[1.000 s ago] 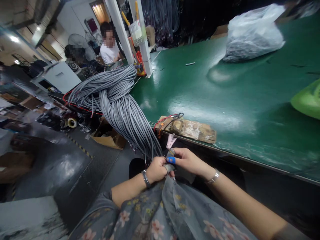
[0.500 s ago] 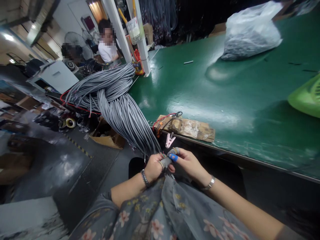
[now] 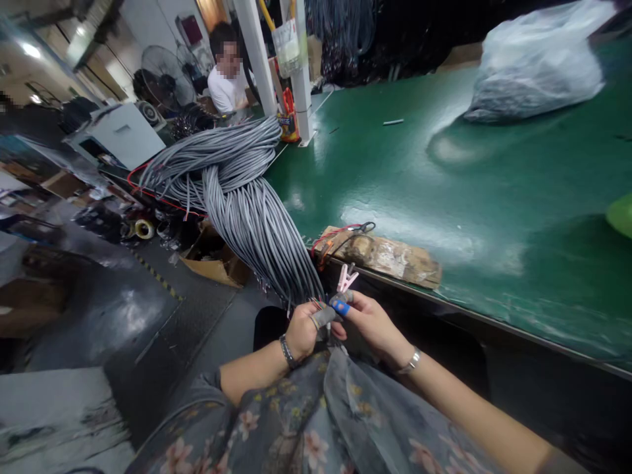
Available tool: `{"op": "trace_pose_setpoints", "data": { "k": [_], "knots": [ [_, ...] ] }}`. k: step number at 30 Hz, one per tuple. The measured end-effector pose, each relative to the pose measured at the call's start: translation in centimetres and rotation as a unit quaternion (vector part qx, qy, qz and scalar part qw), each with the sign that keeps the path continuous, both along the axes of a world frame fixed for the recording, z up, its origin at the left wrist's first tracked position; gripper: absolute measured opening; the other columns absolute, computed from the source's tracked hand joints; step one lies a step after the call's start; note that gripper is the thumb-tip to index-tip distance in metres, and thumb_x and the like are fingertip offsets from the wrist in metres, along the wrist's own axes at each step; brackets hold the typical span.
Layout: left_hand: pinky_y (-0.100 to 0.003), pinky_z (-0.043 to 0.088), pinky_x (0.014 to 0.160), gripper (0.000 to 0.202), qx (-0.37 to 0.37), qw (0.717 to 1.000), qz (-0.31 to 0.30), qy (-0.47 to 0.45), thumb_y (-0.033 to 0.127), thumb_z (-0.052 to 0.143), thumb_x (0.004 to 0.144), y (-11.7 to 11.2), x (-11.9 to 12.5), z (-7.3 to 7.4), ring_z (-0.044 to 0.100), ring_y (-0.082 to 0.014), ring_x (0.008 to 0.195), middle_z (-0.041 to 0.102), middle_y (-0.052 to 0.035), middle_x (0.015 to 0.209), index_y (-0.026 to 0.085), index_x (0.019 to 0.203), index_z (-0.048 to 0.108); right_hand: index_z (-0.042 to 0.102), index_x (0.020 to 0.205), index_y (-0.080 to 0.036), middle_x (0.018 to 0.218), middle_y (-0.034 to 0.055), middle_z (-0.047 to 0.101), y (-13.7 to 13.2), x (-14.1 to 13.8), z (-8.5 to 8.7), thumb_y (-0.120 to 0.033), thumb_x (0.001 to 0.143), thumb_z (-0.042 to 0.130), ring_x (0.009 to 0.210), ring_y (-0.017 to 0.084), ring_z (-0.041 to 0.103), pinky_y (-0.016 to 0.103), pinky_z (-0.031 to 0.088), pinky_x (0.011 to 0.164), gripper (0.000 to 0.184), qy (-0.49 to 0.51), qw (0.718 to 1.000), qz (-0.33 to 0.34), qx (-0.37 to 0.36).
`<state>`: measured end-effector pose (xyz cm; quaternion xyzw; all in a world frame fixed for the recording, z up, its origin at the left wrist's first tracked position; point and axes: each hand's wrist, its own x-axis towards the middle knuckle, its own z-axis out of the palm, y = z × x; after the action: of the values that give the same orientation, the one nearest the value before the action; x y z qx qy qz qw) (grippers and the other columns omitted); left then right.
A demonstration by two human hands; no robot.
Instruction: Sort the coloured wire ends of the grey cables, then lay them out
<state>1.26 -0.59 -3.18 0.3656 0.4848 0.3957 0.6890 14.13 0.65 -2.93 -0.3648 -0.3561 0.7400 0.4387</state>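
My left hand (image 3: 302, 331) is closed in front of my lap, its thumb wrapped in grey tape. Thin coloured wires (image 3: 318, 303) stick out between its fingers, at the lower end of a thick bundle of grey cables (image 3: 269, 227). Right against it, my right hand (image 3: 368, 320) is closed in a pinch, with blue tape on the thumb and grey wrapping on the index finger. What lies between the two sets of fingertips is too small and covered to make out. Just beyond the fingers, a pink clothespin (image 3: 346, 279) is at the table edge.
The cable bundle hangs over the corner of a green table (image 3: 355, 171). A worn wooden block (image 3: 390, 258) with red and black leads lies along the edge. Further back are a plastic bag (image 3: 538, 66), a white post (image 3: 302, 92) and a seated person (image 3: 227, 79). A cardboard box (image 3: 212, 260) stands below.
The view has turned slightly left, so the table, bundle and clothespin appear further right. Both hands keep nearly the same closed pose, close together.
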Motion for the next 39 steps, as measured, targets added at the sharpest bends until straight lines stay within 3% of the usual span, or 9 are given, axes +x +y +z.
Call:
{"op": "trace_pose_setpoints", "data": {
  "k": [3,7,9,14,19,22,28,35,39],
  "knots": [
    [-0.025,0.042,0.046,0.043,-0.011,1.0,-0.007,0.016,0.052,0.072,0.058,0.0,0.0,0.0,0.055,-0.0145,0.042,0.059,-0.0056,0.045,0.012,0.055,0.059,0.053,0.068,-0.02,0.04,-0.0053,0.05,0.0,-0.2,-0.2,-0.051,0.059,0.078,0.035,0.011,0.043,0.024,0.033,0.04,0.041,0.003,0.999,-0.014,-0.047],
    [-0.024,0.042,0.043,0.041,-0.033,0.998,0.052,0.003,0.05,0.074,0.053,0.1,-0.1,0.0,0.053,-0.0129,0.038,0.058,-0.0029,0.045,0.012,0.062,0.061,0.052,0.057,-0.018,0.045,-0.0061,0.045,0.6,0.1,-0.8,-0.052,0.048,0.083,0.042,0.007,0.038,0.022,0.031,0.042,0.046,-0.007,0.989,-0.119,-0.087],
    [-0.024,0.042,0.043,0.042,-0.04,0.996,0.079,-0.016,0.05,0.075,0.052,0.1,-0.2,-0.1,0.052,-0.0125,0.038,0.058,-0.002,0.045,0.012,0.063,0.061,0.053,0.057,-0.018,0.05,-0.0057,0.045,0.7,0.5,-1.0,-0.053,0.048,0.083,0.046,0.007,0.038,0.022,0.035,0.045,0.047,0.015,0.986,-0.138,-0.095],
    [-0.024,0.043,0.045,0.041,-0.036,0.995,0.086,-0.035,0.049,0.076,0.052,0.2,-0.3,-0.4,0.052,-0.0121,0.039,0.057,-0.0013,0.045,0.013,0.061,0.057,0.06,0.07,-0.017,0.055,-0.0033,0.053,0.2,0.8,-0.5,-0.052,0.054,0.081,0.049,0.008,0.044,0.024,0.036,0.049,0.044,0.012,0.997,-0.045,-0.056],
    [-0.024,0.043,0.046,0.044,-0.032,0.997,0.066,-0.019,0.052,0.075,0.053,0.1,-0.1,-0.3,0.051,-0.0117,0.04,0.057,-0.0012,0.045,0.014,0.059,0.055,0.052,0.073,-0.02,0.051,-0.0003,0.06,-0.3,0.3,0.2,-0.048,0.069,0.072,0.047,0.015,0.053,0.029,0.039,0.052,0.035,0.031,0.999,0.02,-0.012],
    [-0.023,0.042,0.046,0.045,-0.035,0.997,0.068,-0.006,0.053,0.075,0.052,0.2,0.0,-0.1,0.051,-0.0115,0.04,0.055,-0.0005,0.043,0.015,0.056,0.054,0.049,0.07,-0.02,0.05,-0.0005,0.06,-0.4,0.1,0.1,-0.044,0.07,0.073,0.046,0.014,0.053,0.028,0.039,0.051,0.034,0.035,0.999,0.003,-0.017],
    [-0.022,0.04,0.044,0.046,-0.036,0.995,0.092,-0.004,0.054,0.076,0.051,0.3,0.2,0.4,0.049,-0.0099,0.037,0.054,0.0005,0.042,0.014,0.058,0.055,0.051,0.062,-0.018,0.049,-0.0019,0.057,-0.4,0.2,-0.1,-0.047,0.058,0.08,0.046,0.012,0.05,0.027,0.039,0.05,0.041,0.029,0.998,-0.04,-0.038],
    [-0.023,0.041,0.041,0.041,-0.046,0.992,0.117,-0.023,0.048,0.076,0.049,0.3,0.2,0.3,0.049,-0.0111,0.035,0.056,0.0002,0.042,0.015,0.061,0.056,0.054,0.06,-0.017,0.053,-0.002,0.056,-0.5,0.9,-0.5,-0.05,0.053,0.083,0.05,0.011,0.049,0.027,0.041,0.053,0.044,0.016,0.998,-0.022,-0.062],
    [-0.023,0.039,0.038,0.036,-0.051,0.994,0.082,-0.042,0.044,0.074,0.051,0.3,0.1,1.0,0.048,-0.011,0.033,0.056,-0.001,0.041,0.013,0.06,0.058,0.059,0.062,-0.017,0.056,-0.0022,0.052,0.7,1.5,-1.6,-0.064,0.051,0.077,0.05,0.009,0.042,0.025,0.038,0.051,0.052,0.021,0.993,-0.082,-0.081]
  ]
}}
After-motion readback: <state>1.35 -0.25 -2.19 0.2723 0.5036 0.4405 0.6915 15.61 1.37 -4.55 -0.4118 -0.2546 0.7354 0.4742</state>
